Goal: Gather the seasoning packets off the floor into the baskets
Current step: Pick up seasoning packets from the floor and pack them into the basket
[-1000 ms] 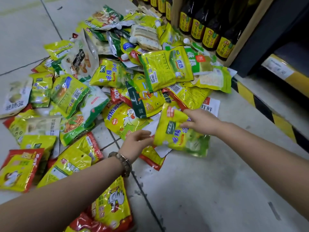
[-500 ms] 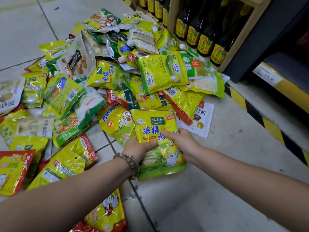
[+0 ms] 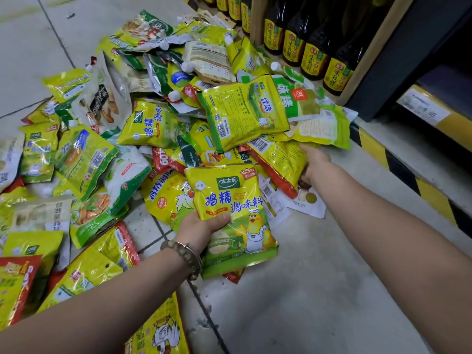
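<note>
**Q:** Status of both hands?

**A:** The left hand (image 3: 204, 229) grasps the yellow chicken-seasoning packet (image 3: 229, 200), thumb across its front. The packet is lifted just above the floor (image 3: 306, 290) at the near edge of the pile (image 3: 143, 129). The right hand (image 3: 314, 163) touches the red-edged packet (image 3: 278, 159) on the pile's right side. Whether its fingers have closed on it cannot be determined.

**Q:** Failure modes from here?

**A:** The red-edged packet appears to lie partly under a larger yellow-green packet (image 3: 242, 113), so a sharp pull may drag neighbouring packets outward. The glossy film may also slide out of a thumb-only hold. No basket is in view, so a blind transfer risks a drop.
</note>
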`<action>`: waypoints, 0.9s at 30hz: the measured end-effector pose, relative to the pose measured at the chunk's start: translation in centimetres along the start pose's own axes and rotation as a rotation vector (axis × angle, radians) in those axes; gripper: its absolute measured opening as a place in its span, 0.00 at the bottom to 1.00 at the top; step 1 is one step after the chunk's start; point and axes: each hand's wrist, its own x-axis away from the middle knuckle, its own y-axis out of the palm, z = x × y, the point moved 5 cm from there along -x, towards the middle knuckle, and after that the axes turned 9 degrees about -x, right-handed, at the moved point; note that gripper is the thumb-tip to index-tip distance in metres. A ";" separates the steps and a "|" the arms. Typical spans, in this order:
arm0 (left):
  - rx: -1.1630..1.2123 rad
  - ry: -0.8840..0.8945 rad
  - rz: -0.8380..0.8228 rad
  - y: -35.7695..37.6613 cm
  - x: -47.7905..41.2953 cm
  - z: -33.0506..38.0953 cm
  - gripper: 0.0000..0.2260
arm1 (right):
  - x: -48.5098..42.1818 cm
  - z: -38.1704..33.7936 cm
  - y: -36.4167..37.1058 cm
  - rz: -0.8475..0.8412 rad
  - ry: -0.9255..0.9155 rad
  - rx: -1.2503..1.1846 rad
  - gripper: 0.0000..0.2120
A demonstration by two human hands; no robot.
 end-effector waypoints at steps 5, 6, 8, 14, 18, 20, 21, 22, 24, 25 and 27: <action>-0.017 0.026 0.009 0.0 -0.2 0.6 0.06 | 4.1 -1.6 0.9 -0.030 0.030 0.007 0.11; -0.031 0.036 0.005 0.0 -0.2 0.6 0.06 | 4.8 -1.7 1.0 -0.046 0.039 -0.013 0.09; -0.075 0.056 -0.013 0.2 -0.2 0.8 0.07 | 5.8 -1.7 1.1 -0.105 0.054 -0.057 0.08; -0.112 0.064 -0.034 0.6 -0.4 0.8 0.09 | 8.0 -1.3 -1.7 -0.157 0.039 -0.106 0.05; -0.059 0.091 -0.074 1.2 -0.1 1.7 0.09 | 10.4 -1.0 -7.1 -0.073 -0.063 -0.070 0.20; -0.021 0.152 -0.080 1.5 0.2 2.5 0.08 | 12.7 -1.2 -10.2 -0.055 -0.116 -0.011 0.20; -0.009 0.173 -0.081 1.7 0.3 2.8 0.08 | 14.0 -1.4 -11.7 -0.052 -0.155 0.011 0.22; 0.007 0.182 -0.088 1.9 0.6 3.1 0.08 | 15.4 -1.8 -13.1 -0.056 -0.203 0.008 0.25; 0.031 0.179 -0.121 2.6 1.2 3.5 0.08 | 18.4 -3.1 -15.1 -0.082 -0.303 0.002 0.28; 0.034 0.174 -0.141 3.1 1.5 3.7 0.08 | 19.8 -3.9 -15.8 -0.083 -0.346 0.000 0.28; 0.020 0.199 -0.190 4.1 2.8 4.7 0.09 | 22.9 -5.4 -17.2 -0.092 -0.391 -0.051 0.27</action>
